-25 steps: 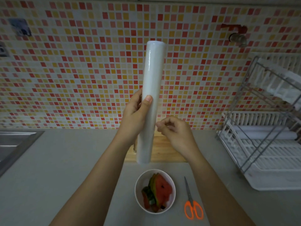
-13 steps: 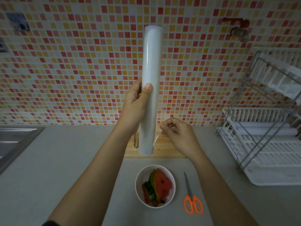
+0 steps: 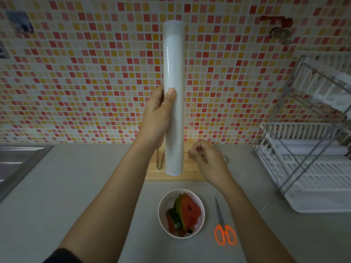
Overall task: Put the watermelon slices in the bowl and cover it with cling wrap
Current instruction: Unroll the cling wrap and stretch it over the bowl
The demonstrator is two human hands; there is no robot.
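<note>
A white bowl [image 3: 161, 209] stands on the grey counter near me and holds several watermelon slices [image 3: 187, 211], red flesh with green rind. Above it my left hand [image 3: 156, 118] grips a long white roll of cling wrap [image 3: 173, 69], held upright in front of the tiled wall. My right hand [image 3: 206, 160] is just right of the roll's lower end, its fingers pinched together on the edge of the clear film, which is faint and hard to see.
Orange-handled scissors [image 3: 224, 230] lie right of the bowl. A wooden cutting board [image 3: 191, 171] lies behind the bowl. A white dish rack [image 3: 311, 168] fills the right side, a steel sink [image 3: 17, 164] the left edge, a tap [image 3: 281, 33] the wall.
My right hand has moved to the right, away from the roll, with its pinch held. The roll has stayed upright in my left hand, shifted slightly in view.
</note>
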